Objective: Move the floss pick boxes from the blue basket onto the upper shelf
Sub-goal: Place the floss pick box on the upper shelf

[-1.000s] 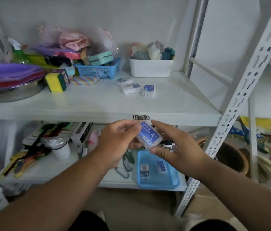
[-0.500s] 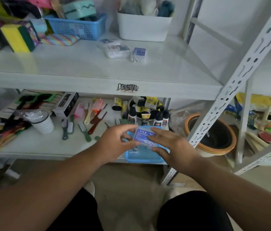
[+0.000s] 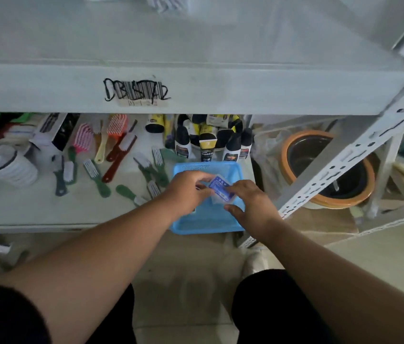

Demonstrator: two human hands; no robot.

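Observation:
A clear floss pick box [image 3: 220,189] with a blue label is held between both hands, just above the blue basket [image 3: 206,225] on the lower shelf. My left hand [image 3: 187,191] pinches its left end with the fingertips. My right hand [image 3: 250,207] grips its right side, thumb underneath. The basket's inside is mostly hidden by my hands, so I cannot tell what else lies in it. The upper shelf [image 3: 196,45] fills the top of the view, its front edge marked with black scribble.
Several brushes and combs [image 3: 111,155] lie on the lower shelf left of the basket. Dark bottles [image 3: 208,145] stand behind it. A cup stack [image 3: 5,162] sits far left. An orange-rimmed pot [image 3: 325,170] stands right, behind the perforated white upright [image 3: 345,160].
Both hands dropped with the floss pick box from level with the upper shelf's edge to just over the blue basket. The camera tilted down and closer.

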